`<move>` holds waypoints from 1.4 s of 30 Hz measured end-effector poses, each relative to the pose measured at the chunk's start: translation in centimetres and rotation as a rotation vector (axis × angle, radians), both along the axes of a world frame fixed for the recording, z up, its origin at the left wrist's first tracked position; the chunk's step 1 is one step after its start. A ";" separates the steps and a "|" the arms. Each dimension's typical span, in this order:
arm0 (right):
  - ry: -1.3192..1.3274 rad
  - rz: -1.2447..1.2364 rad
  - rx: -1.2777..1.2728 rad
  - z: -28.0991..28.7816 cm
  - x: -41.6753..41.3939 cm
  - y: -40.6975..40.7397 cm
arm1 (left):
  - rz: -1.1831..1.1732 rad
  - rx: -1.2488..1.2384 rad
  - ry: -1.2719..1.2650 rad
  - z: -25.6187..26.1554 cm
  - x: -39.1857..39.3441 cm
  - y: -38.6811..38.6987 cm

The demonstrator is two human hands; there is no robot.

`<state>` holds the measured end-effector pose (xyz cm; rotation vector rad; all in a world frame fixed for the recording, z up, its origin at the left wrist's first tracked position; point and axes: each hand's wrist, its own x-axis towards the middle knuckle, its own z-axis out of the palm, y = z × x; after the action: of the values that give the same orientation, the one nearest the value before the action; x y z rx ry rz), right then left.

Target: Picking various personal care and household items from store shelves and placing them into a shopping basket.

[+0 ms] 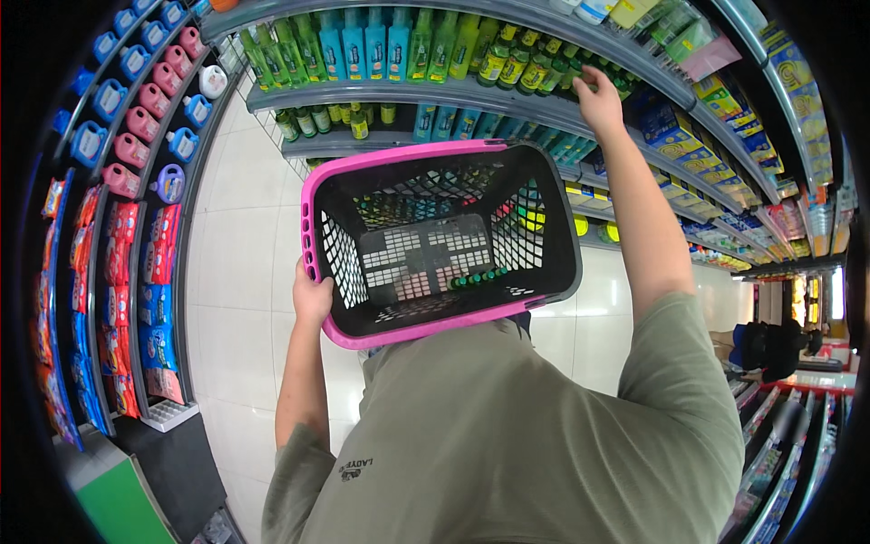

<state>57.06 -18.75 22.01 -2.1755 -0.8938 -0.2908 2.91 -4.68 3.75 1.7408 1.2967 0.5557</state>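
A black plastic shopping basket (561,204) with a pink rim and handles hangs in front of my body. My left hand (312,294) grips its pink left edge, with the thumb over the rim. A row of small green items (479,279) shows low inside the basket, along the side nearest me; I cannot tell what they are. My right hand (601,102) reaches out to the middle shelf (421,92), its thumb and forefinger apart beside small green bottles (569,76). Nothing shows between those fingers, and some fingertips are hidden. Left of it stand yellow-labelled green glass bottles (513,64).
Green spray bottles (421,47) and blue bottles (376,44) fill the shelf leftward. Boxed goods (673,136) line the right shelves. Detergent jugs (141,124) and red bags (117,272) stand on the left shelving, across a tiled floor (234,258). A person (768,347) is far right.
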 end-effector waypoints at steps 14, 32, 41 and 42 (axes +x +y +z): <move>-0.008 -0.315 -0.096 2.4 3.0 5.0 | 0.007 -0.011 0.044 -0.4 -0.4 -0.1; -0.093 0.104 0.635 -2.0 -2.4 -3.8 | 0.001 -0.032 0.033 -0.1 -0.3 -0.2; 0.148 0.416 0.540 3.2 -13.0 -7.6 | 0.018 -0.074 0.095 0.8 -0.2 -0.1; 0.247 0.449 0.495 2.3 -13.9 -7.2 | 0.004 -0.047 0.069 0.3 -0.3 0.1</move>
<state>43.18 -25.95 24.33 -1.4740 -1.0127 -0.0134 2.57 -4.62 4.04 1.7322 1.3513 0.4679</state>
